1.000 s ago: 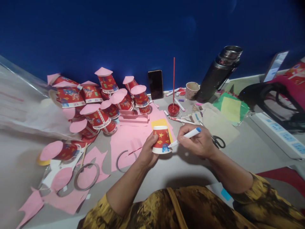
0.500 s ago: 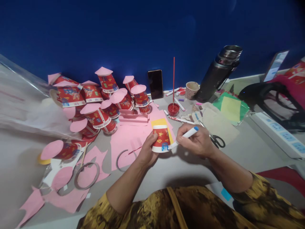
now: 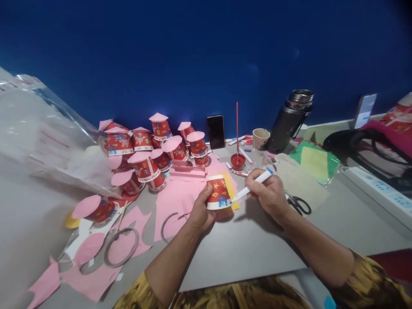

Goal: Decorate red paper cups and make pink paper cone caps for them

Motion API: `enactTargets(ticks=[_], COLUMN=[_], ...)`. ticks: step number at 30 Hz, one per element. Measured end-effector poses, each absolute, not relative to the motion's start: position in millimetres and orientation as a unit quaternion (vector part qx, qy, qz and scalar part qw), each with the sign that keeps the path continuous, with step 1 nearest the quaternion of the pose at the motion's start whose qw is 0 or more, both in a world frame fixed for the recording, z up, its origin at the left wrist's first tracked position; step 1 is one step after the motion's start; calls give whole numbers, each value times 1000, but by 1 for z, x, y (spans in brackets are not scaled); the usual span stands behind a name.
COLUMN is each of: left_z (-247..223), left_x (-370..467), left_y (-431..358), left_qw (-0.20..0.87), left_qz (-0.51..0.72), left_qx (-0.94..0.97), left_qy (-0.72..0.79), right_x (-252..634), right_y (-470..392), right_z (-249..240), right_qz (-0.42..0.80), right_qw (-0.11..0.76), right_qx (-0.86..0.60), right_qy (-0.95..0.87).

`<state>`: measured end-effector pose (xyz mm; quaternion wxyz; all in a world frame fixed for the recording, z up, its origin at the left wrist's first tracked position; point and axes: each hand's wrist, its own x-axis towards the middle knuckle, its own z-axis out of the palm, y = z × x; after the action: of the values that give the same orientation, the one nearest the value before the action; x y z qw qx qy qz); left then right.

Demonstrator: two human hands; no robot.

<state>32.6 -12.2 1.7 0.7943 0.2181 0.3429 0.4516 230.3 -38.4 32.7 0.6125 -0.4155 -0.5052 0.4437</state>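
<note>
My left hand [image 3: 203, 211] is closed around a red paper cup [image 3: 217, 193], held upside down with its white rim at the bottom. Gold figures decorate the cup, and blue strokes show low on its front. Between the fingers of my right hand [image 3: 268, 191] is a white marker [image 3: 252, 185] with a blue end. The marker's tip is at the cup's lower right edge, by the blue marks; whether it touches is hard to tell. A yellow sheet [image 3: 234, 189] lies behind the cup, on top of pink paper [image 3: 172, 195].
Several red cups with pink paper cones [image 3: 144, 165] stand stacked at the left. Paper scraps and a tape ring [image 3: 121, 247] lie nearer. Rightward are black scissors [image 3: 300, 205], a red dish [image 3: 238, 162] with a stick, a black thermos [image 3: 288, 124] and a power strip [image 3: 381, 186].
My view has tilted up, so the table's things sit lower in the picture. The blue marker tip has stayed near the cup's lower right edge; both hands keep their holds.
</note>
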Motion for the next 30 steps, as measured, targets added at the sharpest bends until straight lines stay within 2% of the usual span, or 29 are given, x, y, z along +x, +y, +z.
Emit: enactTargets(ticks=[9, 14, 22, 30], left_z=[-6, -2, 3, -1], left_x=[35, 36, 32, 28], left_y=[-7, -9, -6, -5], left_qw=[783, 797, 822, 835], left_qz=[480, 470, 441, 442], left_qx=[219, 207, 176, 135], left_qy=[329, 318, 316, 297], right_x=[226, 223, 216, 221], right_y=[-29, -23, -17, -10], right_z=[25, 24, 14, -8], right_qz=[464, 545, 667, 751], right_qw=[652, 671, 625, 573], right_qx=[-413, -348, -280, -278], right_qy=[-435, -362, -294, -172])
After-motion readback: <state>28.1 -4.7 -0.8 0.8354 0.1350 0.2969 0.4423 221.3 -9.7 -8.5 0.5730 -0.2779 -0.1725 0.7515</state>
